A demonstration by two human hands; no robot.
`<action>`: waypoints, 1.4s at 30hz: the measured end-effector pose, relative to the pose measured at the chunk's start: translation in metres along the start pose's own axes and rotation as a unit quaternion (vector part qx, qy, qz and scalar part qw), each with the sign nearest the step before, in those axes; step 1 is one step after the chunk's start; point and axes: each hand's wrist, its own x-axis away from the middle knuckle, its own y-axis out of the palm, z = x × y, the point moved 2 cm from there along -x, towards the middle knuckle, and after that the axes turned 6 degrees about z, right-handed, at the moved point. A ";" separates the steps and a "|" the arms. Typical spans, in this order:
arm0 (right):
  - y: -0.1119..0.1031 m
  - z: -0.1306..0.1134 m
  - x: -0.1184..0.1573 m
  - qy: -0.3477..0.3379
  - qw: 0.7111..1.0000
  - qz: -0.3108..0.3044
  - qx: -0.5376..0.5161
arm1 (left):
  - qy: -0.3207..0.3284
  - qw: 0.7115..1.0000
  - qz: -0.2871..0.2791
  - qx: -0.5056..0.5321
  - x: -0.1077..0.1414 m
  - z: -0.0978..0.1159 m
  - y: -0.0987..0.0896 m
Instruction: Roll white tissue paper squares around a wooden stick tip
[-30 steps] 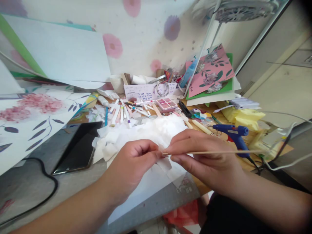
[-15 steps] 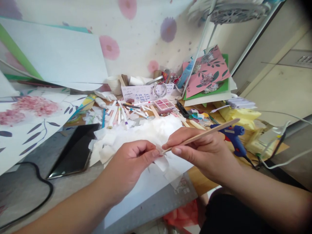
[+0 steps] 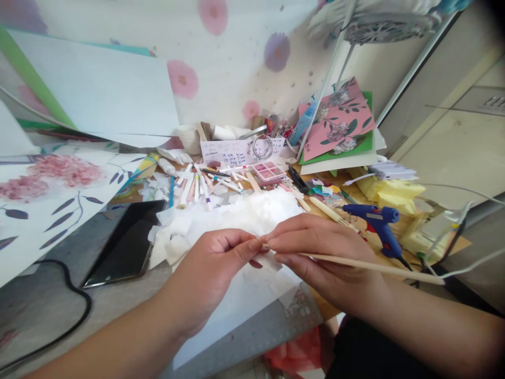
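My right hand (image 3: 331, 252) is closed on a long, thin wooden stick (image 3: 394, 270), whose free end points right and slightly down across my wrist. Thumb and forefinger of my left hand (image 3: 215, 263) are pinched together, meeting my right fingertips at the stick's tip. A small piece of thin white paper (image 3: 269, 261) hangs just under the fingertips and seems to be in the left pinch; the fingers partly hide it. Behind and below the hands lies a heap of crumpled white tissue (image 3: 272, 208) on a white sheet (image 3: 213, 337).
A black tablet (image 3: 122, 247) lies to the left, near a painted flower picture (image 3: 63, 184). Markers (image 3: 201, 184) and a pink palette (image 3: 269, 171) are behind the tissue. On the right are a blue glue gun (image 3: 379, 223) with its cord and yellow packages (image 3: 394, 192).
The wooden stick has swung from slanting up to the right to slanting slightly down over my right wrist. My right fingers have rolled over and extended; my left hand stays nearly in place.
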 end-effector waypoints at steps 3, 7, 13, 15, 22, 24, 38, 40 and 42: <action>0.000 -0.001 0.000 -0.004 1.000 0.010 0.015 | -0.006 1.000 -0.001 0.001 0.000 0.000 0.000; -0.001 0.000 0.000 0.013 0.999 0.049 0.008 | -0.003 1.000 0.009 -0.011 0.000 -0.002 -0.002; -0.009 0.016 0.001 0.091 0.989 0.114 -0.018 | -0.009 0.998 0.034 -0.053 -0.006 -0.002 -0.005; -0.012 0.025 0.004 0.133 0.979 0.144 -0.055 | -0.013 0.996 0.046 -0.072 -0.007 0.000 -0.006; -0.019 0.052 0.012 0.257 0.931 0.198 -0.168 | -0.014 0.983 0.071 -0.171 -0.007 0.002 -0.012; -0.022 0.057 0.012 0.269 0.925 0.205 -0.173 | 0.014 0.969 0.086 -0.231 -0.011 0.003 -0.014; -0.008 0.068 0.003 0.303 0.921 0.187 -0.157 | 0.146 0.913 0.196 -0.326 -0.024 0.014 -0.036; -0.008 0.067 0.002 0.288 0.927 0.195 -0.139 | 0.117 0.953 0.159 -0.232 -0.020 0.009 -0.032; -0.009 0.063 0.002 0.266 0.931 0.211 -0.132 | 0.081 0.983 0.110 -0.123 -0.016 0.004 -0.027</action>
